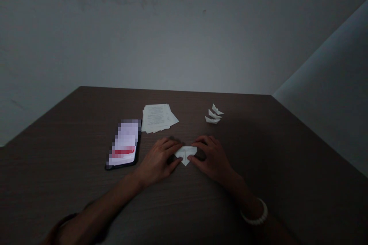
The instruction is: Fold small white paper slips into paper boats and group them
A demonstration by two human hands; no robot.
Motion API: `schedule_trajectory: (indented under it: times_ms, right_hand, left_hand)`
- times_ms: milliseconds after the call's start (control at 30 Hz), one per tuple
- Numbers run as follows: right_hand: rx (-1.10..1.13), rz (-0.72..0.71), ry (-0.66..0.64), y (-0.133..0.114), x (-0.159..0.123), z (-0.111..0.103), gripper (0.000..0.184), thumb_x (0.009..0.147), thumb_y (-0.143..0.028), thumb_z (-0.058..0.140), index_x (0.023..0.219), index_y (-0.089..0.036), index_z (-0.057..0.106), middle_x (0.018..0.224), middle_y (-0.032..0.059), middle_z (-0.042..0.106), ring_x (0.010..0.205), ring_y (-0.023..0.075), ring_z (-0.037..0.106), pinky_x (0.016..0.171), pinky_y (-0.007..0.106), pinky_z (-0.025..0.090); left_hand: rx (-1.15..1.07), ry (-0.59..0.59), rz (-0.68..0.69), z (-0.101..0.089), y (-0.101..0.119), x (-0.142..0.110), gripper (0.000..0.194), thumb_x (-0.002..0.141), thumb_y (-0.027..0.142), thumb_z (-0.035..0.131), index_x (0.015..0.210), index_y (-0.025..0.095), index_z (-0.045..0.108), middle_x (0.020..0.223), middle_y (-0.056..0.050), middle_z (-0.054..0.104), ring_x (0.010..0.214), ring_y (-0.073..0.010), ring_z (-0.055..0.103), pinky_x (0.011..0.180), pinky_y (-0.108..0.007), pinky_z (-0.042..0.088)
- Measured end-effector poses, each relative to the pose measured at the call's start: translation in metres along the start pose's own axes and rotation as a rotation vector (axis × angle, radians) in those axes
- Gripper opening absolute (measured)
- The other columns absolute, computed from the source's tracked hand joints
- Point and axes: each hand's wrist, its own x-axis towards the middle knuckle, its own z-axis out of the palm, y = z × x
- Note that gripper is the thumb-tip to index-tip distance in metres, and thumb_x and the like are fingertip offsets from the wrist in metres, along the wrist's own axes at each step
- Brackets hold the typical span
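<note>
A folded white paper (186,155) lies flat on the dark wood-grain table (184,101), with a point aimed toward me and a crease down its middle. My left hand (157,159) presses on its left side with the fingertips. My right hand (211,157) holds its right side the same way, and a white beaded bracelet (255,213) circles that wrist. The fingers hide the paper's upper corners. Beyond the hands sit several small folded paper boats (214,114), close together and apart from both hands.
A smartphone (123,144) with a blurred screen lies left of my left hand. A loose stack of printed sheets (158,118) lies beyond it, near the hands. The table's far edge meets a grey wall (178,34), and another wall (324,84) stands at right.
</note>
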Motion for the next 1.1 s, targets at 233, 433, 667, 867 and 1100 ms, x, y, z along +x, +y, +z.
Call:
schedule_trajectory:
  times_ms: [233,433,667,867,1100]
  right_hand:
    - [0.007,0.001,-0.011,-0.0031,0.0007,0.0001,0.031,0.076,-0.031,0.075,0.106,-0.027,0.067,0.111,0.0061,0.061,0.103,0.0262,0.054,0.091,0.045,0.043]
    - [0.021,-0.016,-0.01,-0.0053,0.0013,0.0002,0.035,0.076,-0.03,0.074,0.11,-0.025,0.066,0.115,0.0072,0.059,0.108,0.0266,0.052,0.094,0.044,0.043]
    - [0.055,-0.008,-0.013,-0.0062,0.0021,0.002,0.035,0.074,-0.027,0.075,0.108,-0.026,0.065,0.117,0.0068,0.059,0.11,0.0268,0.051,0.095,0.045,0.042]
    - [0.128,-0.024,0.023,-0.0065,0.0038,0.0029,0.036,0.071,-0.023,0.078,0.104,-0.025,0.064,0.114,0.0064,0.059,0.108,0.0258,0.052,0.094,0.043,0.043]
    - [0.164,-0.035,0.033,-0.0085,0.0054,0.0031,0.03,0.069,-0.018,0.08,0.094,-0.023,0.063,0.102,0.0043,0.061,0.099,0.0236,0.054,0.09,0.039,0.043]
  left_hand:
    - [0.011,0.014,0.003,0.0017,-0.0015,-0.0018,0.034,0.086,0.025,0.062,0.119,0.016,0.06,0.114,-0.01,0.065,0.107,-0.0272,0.057,0.092,-0.049,0.048]
    - [0.034,0.025,0.018,0.0012,-0.0012,-0.0006,0.03,0.087,0.023,0.061,0.116,0.014,0.062,0.11,-0.011,0.067,0.103,-0.027,0.058,0.089,-0.047,0.049]
    - [0.035,0.033,0.033,0.0007,-0.0003,0.0008,0.027,0.09,0.025,0.058,0.115,0.016,0.063,0.107,-0.01,0.068,0.099,-0.0266,0.059,0.085,-0.047,0.05]
    - [-0.065,0.054,-0.006,0.0011,-0.0021,-0.0002,0.032,0.087,0.022,0.061,0.119,0.017,0.061,0.109,-0.009,0.064,0.102,-0.0248,0.058,0.088,-0.045,0.051]
    - [-0.195,-0.048,-0.061,-0.0034,-0.002,0.0037,0.035,0.084,0.019,0.063,0.12,0.02,0.06,0.104,-0.007,0.063,0.096,-0.0225,0.058,0.086,-0.043,0.05]
